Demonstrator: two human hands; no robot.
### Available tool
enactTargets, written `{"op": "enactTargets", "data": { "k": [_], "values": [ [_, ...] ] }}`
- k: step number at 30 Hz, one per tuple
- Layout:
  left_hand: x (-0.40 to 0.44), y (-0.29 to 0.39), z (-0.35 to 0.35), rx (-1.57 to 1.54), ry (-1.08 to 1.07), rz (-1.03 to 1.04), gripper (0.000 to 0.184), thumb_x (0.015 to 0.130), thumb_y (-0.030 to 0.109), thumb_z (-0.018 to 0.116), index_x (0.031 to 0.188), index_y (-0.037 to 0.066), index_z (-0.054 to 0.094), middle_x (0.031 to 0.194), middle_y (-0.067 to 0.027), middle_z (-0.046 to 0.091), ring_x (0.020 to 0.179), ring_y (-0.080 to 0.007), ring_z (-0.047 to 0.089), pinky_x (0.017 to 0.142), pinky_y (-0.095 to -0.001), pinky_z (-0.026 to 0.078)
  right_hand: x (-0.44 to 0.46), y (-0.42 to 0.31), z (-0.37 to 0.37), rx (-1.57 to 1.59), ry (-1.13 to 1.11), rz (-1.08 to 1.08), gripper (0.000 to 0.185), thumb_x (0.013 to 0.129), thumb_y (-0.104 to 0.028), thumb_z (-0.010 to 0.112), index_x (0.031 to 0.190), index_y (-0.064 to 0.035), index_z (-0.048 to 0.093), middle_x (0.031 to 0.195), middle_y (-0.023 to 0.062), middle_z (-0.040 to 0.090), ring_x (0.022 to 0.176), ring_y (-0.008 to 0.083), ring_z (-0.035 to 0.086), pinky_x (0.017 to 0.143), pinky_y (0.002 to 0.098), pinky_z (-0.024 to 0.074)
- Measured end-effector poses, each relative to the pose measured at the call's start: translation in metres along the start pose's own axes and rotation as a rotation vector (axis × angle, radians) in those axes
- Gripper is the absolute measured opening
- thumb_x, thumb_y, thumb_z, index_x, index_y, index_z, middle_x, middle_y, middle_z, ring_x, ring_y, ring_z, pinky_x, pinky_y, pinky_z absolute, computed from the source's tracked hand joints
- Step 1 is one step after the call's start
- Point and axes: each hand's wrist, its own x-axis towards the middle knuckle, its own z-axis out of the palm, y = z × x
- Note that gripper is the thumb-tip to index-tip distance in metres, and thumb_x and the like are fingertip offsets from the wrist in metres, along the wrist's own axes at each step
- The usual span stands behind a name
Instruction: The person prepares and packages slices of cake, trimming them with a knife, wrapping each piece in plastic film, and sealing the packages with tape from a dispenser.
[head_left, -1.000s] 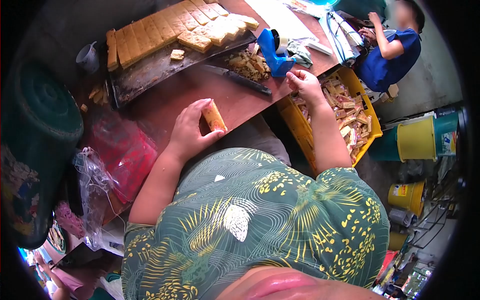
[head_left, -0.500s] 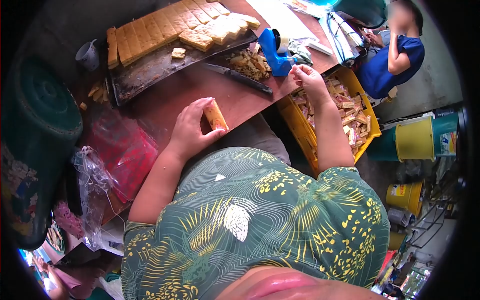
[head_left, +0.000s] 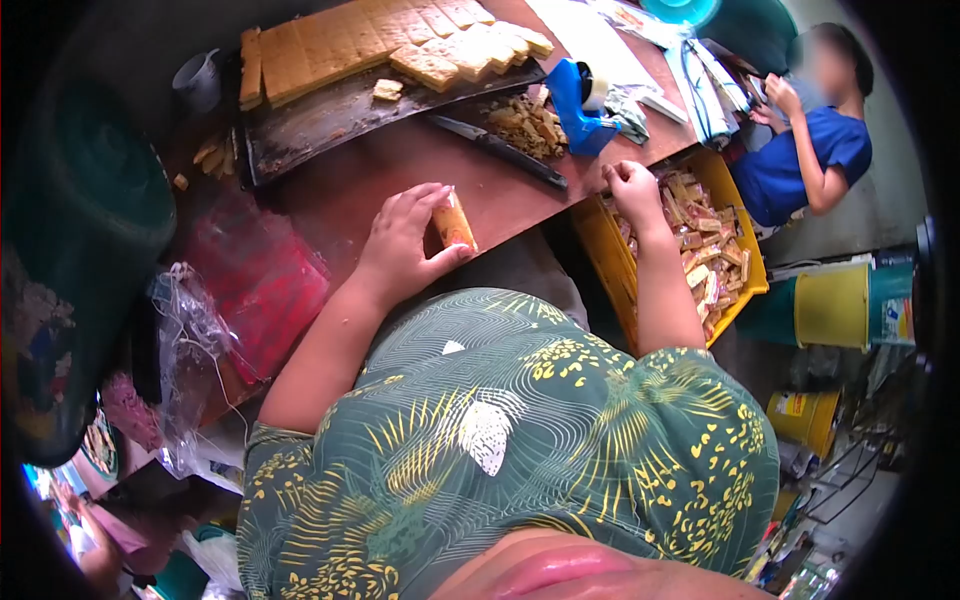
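Bar held in left hand, right hand free of it, up by the dispenser.

Bar (head_left: 456, 222): at the near edge of the table (head_left: 400, 165), in what looks like shiny printed film. Can't tell if it rests on the wood or sits just above it.

Left hand (head_left: 400, 240): pinching the bar lengthwise, thumb at the near end, fingers at the far end. Right hand (head_left: 635, 190): fingers curled, thumb and index tips look pressed together. Can't tell if anything thin is between them. It's just to the near right of the blue dispenser (head_left: 575, 105).

Handling, my read: bar is light, soft and crumbly inside, film a bit slippery. Hold by the ends or long sides, light pressure; a hard squeeze mid-length would probably crack it. The heap of crumbs (head_left: 530, 125) by the knife (head_left: 510, 155) backs the crumbly call.

Around: cut cake (head_left: 330, 45) on the dark tray (head_left: 300, 145) at far left; more bars (head_left: 710, 240) piled in the yellow crate (head_left: 603, 250) at right.
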Motion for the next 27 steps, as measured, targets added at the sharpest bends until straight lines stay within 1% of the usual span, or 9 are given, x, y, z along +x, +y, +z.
{"op": "enactTargets", "data": {
  "k": [1,3,7,9,14,18,22,25,27],
  "values": [
    [0.0,0.0,0.0,0.003,0.001,-0.007,0.074,0.083,0.045,0.082,0.141,0.006,0.057,0.144,-0.0146,0.056,0.135,-0.0346,0.052,0.116,-0.0451,0.038,-0.012,-0.028,-0.003,0.215,-0.109,0.163,0.027,0.095,-0.025,0.074,0.089,0.001,0.075,0.082,0.0096,0.071,0.078,0.0222,0.067,0.075,0.0373,0.0531],
    [0.001,0.002,-0.001,0.004,-0.01,-0.025,0.072,0.085,0.045,0.08,0.141,0.006,0.057,0.145,-0.0144,0.055,0.136,-0.0345,0.051,0.116,-0.0452,0.037,-0.038,-0.068,0.006,0.422,-0.2,-0.112,0.02,0.095,-0.019,0.075,0.094,0.0001,0.078,0.092,0.0044,0.068,0.092,0.0151,0.065,0.083,0.0324,0.0521],
    [0.001,0.001,-0.001,-0.008,-0.039,-0.071,0.069,0.087,0.04,0.078,0.143,0.006,0.056,0.145,-0.0149,0.055,0.137,-0.0342,0.051,0.117,-0.0452,0.037,-0.091,-0.14,0.029,0.617,-0.558,-0.447,0.015,0.087,-0.006,0.082,0.102,-0.0061,0.081,0.108,0.0041,0.064,0.104,0.0159,0.063,0.095,0.0302,0.0497],
    [0.001,0.001,-0.001,-0.026,-0.022,-0.055,0.065,0.088,0.036,0.077,0.142,0.005,0.057,0.145,-0.0154,0.056,0.136,-0.0339,0.052,0.116,-0.0446,0.039,-0.107,-0.155,0.049,0.684,-0.569,-0.496,0.021,0.08,-0.011,0.089,0.1,-0.0126,0.082,0.106,0.0056,0.065,0.106,0.0182,0.063,0.094,0.0343,0.0531],
    [0.001,-0.01,0.0,-0.127,-0.014,-0.039,0.055,0.087,0.018,0.07,0.138,0.001,0.06,0.144,-0.0168,0.058,0.134,-0.034,0.055,0.116,-0.0427,0.041,-0.084,-0.154,0.091,0.661,-0.472,-0.568,0.026,0.081,-0.012,0.089,0.105,-0.0088,0.078,0.103,0.0051,0.063,0.088,0.0142,0.064,0.076,0.0278,0.0553],
    [0.0,-0.015,0.0,-0.131,-0.023,-0.041,0.057,0.083,0.009,0.064,0.139,0.0,0.06,0.145,-0.017,0.058,0.134,-0.0341,0.055,0.118,-0.0422,0.04,-0.069,-0.175,0.089,0.739,-0.534,-0.228,0.048,0.082,-0.017,0.09,0.116,-0.0026,0.059,0.091,0.0018,0.062,0.081,0.0089,0.06,0.07,0.0269,0.0533],
    [0.0,-0.011,0.002,-0.042,-0.023,-0.05,0.06,0.081,0.013,0.064,0.14,0.006,0.06,0.145,-0.014,0.058,0.132,-0.034,0.055,0.117,-0.0444,0.04,-0.059,-0.184,0.088,0.644,-0.488,-0.142,0.037,0.086,-0.018,0.087,0.106,-0.0029,0.059,0.092,0.0049,0.064,0.08,0.011,0.062,0.071,0.0271,0.0541],
    [0.001,-0.007,0.001,-0.018,-0.004,-0.041,0.06,0.081,0.014,0.064,0.141,0.007,0.059,0.144,-0.0138,0.058,0.131,-0.0345,0.055,0.116,-0.0446,0.041,-0.06,-0.171,0.069,0.576,-0.315,-0.488,0.028,0.089,-0.009,0.081,0.109,-0.0046,0.061,0.103,0.0053,0.062,0.083,0.011,0.064,0.07,0.0249,0.0532],
    [0.0,-0.007,0.002,-0.006,0.028,-0.034,0.059,0.082,0.015,0.068,0.14,0.008,0.06,0.141,-0.0133,0.059,0.13,-0.0348,0.054,0.115,-0.0454,0.041,-0.044,-0.156,0.047,0.471,-0.076,-0.734,0.033,0.081,-0.006,0.084,0.107,-0.0049,0.064,0.105,0.0098,0.064,0.085,0.0213,0.067,0.073,0.0322,0.0577]
  ]
}}
